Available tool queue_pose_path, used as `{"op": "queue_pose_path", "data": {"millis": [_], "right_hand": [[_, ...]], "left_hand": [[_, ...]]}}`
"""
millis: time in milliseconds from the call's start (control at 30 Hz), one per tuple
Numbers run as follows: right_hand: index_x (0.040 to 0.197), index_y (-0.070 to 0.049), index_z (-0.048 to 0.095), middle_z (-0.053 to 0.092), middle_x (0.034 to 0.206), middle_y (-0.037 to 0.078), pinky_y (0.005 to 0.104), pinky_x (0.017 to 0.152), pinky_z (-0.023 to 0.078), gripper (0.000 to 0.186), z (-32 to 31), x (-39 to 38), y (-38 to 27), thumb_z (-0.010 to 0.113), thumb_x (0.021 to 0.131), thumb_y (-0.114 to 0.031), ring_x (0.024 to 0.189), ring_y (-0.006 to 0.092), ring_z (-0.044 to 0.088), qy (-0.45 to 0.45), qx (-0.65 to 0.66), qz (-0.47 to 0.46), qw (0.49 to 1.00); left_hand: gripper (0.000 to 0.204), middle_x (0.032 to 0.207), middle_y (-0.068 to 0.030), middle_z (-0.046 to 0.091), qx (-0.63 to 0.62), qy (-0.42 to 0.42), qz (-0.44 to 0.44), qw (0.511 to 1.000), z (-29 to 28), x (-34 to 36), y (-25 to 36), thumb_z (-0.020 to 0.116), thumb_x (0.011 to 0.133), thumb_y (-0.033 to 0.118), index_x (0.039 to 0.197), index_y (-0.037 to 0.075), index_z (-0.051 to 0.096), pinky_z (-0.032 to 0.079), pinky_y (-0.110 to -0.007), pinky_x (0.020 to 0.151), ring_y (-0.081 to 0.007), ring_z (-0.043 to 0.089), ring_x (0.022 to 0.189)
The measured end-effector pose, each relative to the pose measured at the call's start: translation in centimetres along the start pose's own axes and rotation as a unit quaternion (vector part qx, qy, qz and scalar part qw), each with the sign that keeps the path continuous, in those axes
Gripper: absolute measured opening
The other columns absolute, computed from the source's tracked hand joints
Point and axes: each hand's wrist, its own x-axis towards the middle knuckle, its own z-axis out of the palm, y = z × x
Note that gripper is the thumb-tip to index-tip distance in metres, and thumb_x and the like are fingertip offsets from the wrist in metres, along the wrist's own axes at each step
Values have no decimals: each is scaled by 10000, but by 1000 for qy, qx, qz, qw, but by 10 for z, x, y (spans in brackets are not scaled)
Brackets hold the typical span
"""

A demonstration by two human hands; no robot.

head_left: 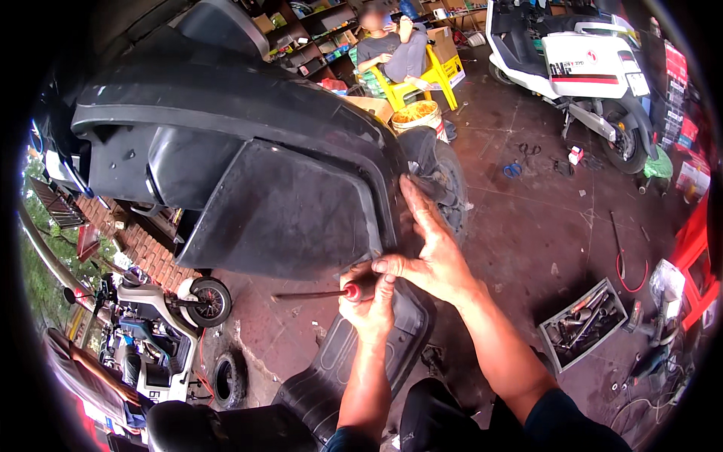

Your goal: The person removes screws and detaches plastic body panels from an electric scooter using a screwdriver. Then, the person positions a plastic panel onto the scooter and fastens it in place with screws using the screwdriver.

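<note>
A black plastic scooter front panel [294, 211] fills the middle of the view, its lower right corner close to both my hands. My left hand [371, 313] is closed round a screwdriver [352, 291] with a red end on its handle; the thin shaft points left, below the panel's bottom edge. Along the panel's right edge rests my right hand [435, 260], fingers stretched upward and thumb reaching across to the lower corner by my left hand. Under my hands runs the scooter's black footboard [376, 354]. What lies behind the panel's corner is hidden.
An open toolbox [584, 324] full of tools sits on the floor at right. A white scooter [587, 68] stands far right, another scooter [162, 324] at left beside a loose tyre [229, 380]. Someone sits on a yellow chair [437, 79] at the back; another person [90, 369] is lower left.
</note>
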Motion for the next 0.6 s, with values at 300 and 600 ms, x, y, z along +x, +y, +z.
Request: {"op": "queue_pose_path", "data": {"millis": [300, 600], "right_hand": [[1446, -25, 199, 291, 1460, 171, 360, 1019, 354, 1006, 1, 5, 6, 803, 695, -314, 1325, 256, 317, -4, 16, -27, 999], [1287, 40, 416, 456, 1289, 242, 391, 1004, 375, 677, 0, 51, -16, 722, 714, -150, 1205, 345, 462, 138, 16, -61, 988]], "left_hand": [[265, 854, -39, 620, 38, 64, -106, 992, 5, -4, 16, 763, 761, 93, 951, -3, 605, 464, -248, 719, -118, 560, 749], [274, 821, -17, 602, 38, 98, -99, 990, 14, -7, 18, 781, 740, 96, 924, -5, 604, 448, -234, 699, -104, 533, 721]]}}
